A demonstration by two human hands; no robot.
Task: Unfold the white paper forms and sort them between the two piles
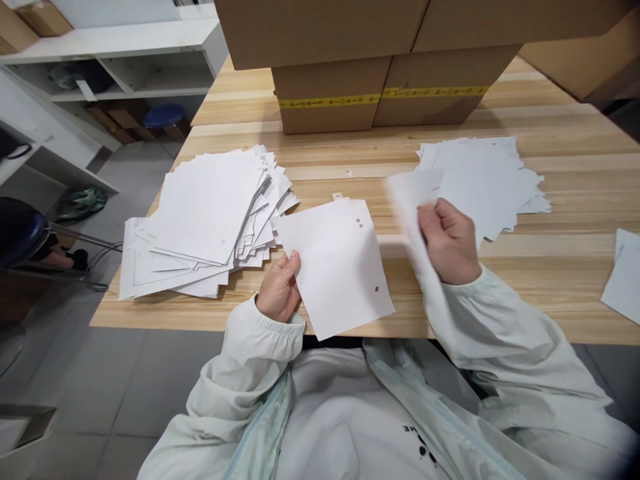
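My left hand (280, 288) grips the left edge of a white sheet of paper (335, 273) with small dark holes or spots near its right side. Whether that is one sheet or several stacked, I cannot tell. Pinched in my right hand (449, 241) is another white sheet (411, 210), tilted up and partly blurred. Beyond the right hand lies a loose pile of white paper (475, 175) with uneven edges. A taller, messy stack of white paper (205, 200) sits left of my left hand, its sheets fanned out.
Cardboard boxes (330, 100) with yellow tape stand at the back of the wooden table (320, 150). More white paper (625, 277) lies at the right edge. White shelving (150, 43) and a blue stool (164, 115) are to the left, with another blue stool (20, 230) nearer.
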